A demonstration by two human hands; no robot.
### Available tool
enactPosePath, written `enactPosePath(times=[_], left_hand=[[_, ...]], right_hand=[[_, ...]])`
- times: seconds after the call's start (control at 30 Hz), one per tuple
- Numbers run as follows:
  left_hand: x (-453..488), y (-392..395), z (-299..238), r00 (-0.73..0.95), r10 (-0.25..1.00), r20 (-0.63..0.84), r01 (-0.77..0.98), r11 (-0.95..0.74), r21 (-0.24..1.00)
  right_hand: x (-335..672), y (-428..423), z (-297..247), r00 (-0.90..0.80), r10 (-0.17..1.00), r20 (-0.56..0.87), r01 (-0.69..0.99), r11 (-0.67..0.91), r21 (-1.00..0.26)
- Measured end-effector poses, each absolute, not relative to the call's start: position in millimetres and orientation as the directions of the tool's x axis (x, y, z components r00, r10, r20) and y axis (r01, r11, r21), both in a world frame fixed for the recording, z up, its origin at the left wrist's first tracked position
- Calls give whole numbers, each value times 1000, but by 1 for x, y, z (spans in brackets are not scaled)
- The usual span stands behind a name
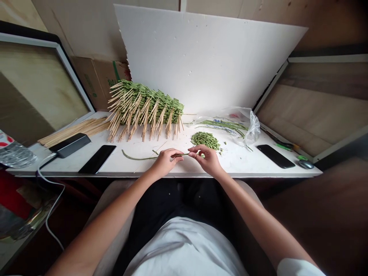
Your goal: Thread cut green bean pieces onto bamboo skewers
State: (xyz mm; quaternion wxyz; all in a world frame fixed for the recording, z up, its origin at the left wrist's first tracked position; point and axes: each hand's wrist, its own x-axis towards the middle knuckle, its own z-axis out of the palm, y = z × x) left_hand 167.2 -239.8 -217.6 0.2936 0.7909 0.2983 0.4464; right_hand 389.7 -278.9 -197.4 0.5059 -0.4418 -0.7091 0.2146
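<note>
A long, thin green stem (138, 157), which looks like a garlic scape, lies across the front of the white table, its curved end pointing left. My left hand (168, 160) is closed around it near its right part. Just beside it, my right hand (204, 159) pinches the stem's right end between thumb and fingers. A thin skewer (160, 148) and a short green piece (155, 152) lie behind my left hand. Behind my right hand is a heap of short cut green pieces (205, 140).
Stacked skewers threaded with green pieces (152, 99) stand at the back left, beside loose bamboo skewers (77, 130). A plastic bag (253, 128) with more green stems (224, 124) lies back right. Phones (97, 159) (276, 156) flank the work area. A white board (207, 61) stands behind.
</note>
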Motion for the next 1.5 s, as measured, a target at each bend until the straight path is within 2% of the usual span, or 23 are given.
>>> enactPosePath(times=[0.17, 0.4, 0.6, 0.8, 0.93, 1.0, 1.07, 1.17, 1.33, 1.5], left_hand=[[163, -238, -216, 406, 701, 586, 284, -706, 648], [169, -244, -213, 415, 633, 653, 226, -767, 600], [170, -248, -209, 433, 661, 613, 154, -724, 672], [173, -253, -210, 488, 673, 556, -10, -632, 775], [172, -251, -208, 530, 679, 508, -69, -562, 824], [170, -249, -207, 551, 696, 460, -42, -528, 848], [167, -246, -206, 536, 717, 445, 22, -539, 842], [165, -244, -206, 472, 722, 506, 133, -626, 769], [165, -242, -209, 456, 709, 538, 206, -672, 711], [164, -240, -211, 432, 697, 572, 209, -694, 688]], right_hand=[[391, -280, -196, -154, 809, 568, 463, 566, -682], [378, -286, -196, -226, 742, 632, 520, 640, -566], [374, -290, -197, -197, 720, 666, 519, 653, -552], [364, -292, -204, -155, 733, 662, 325, 671, -666], [365, -292, -198, -183, 721, 669, 261, 691, -674], [375, -290, -193, -146, 716, 683, 357, 682, -639], [390, -283, -189, -85, 707, 702, 525, 631, -571], [417, -268, -193, -52, 732, 679, 731, 491, -473], [441, -250, -212, -67, 865, 498, 809, 339, -480], [442, -248, -226, -99, 869, 484, 857, 322, -403]])
